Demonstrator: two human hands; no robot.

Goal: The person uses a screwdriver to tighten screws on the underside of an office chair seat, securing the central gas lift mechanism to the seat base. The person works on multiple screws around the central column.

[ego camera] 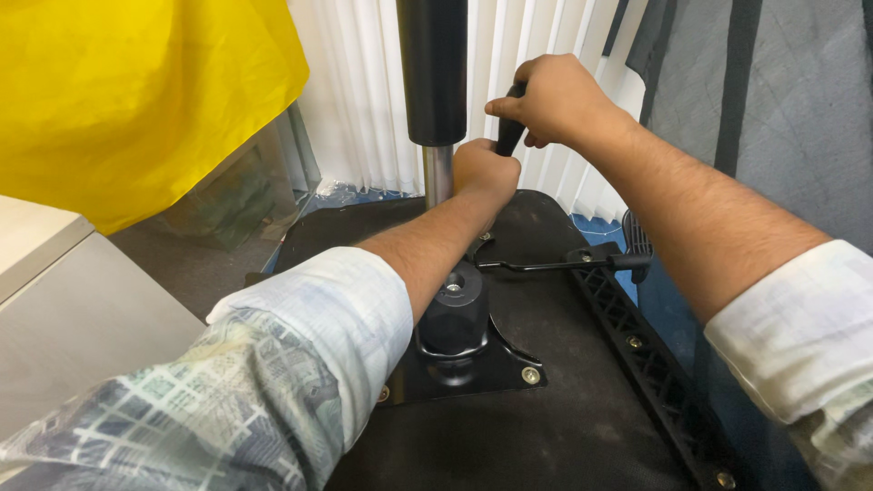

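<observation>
An overturned office chair seat (546, 427) lies in front of me, its black underside up. A black metal mechanism plate (473, 368) with a round hub (455, 314) is bolted to it. My right hand (555, 100) is closed around a black tool handle (509, 136) that stands upright. My left hand (485, 173) is closed lower on the same tool, near the far edge of the seat. What the tool's tip touches is hidden by my left hand. A black adjustment lever (555, 265) sticks out to the right of the plate.
A black gas cylinder (433, 73) with a chrome rod (437, 177) stands upright behind the seat. A black ribbed armrest bracket (650, 350) runs along the seat's right side. White vertical blinds (364, 91), a yellow cloth (136, 91) and a grey cabinet (82, 327) lie around.
</observation>
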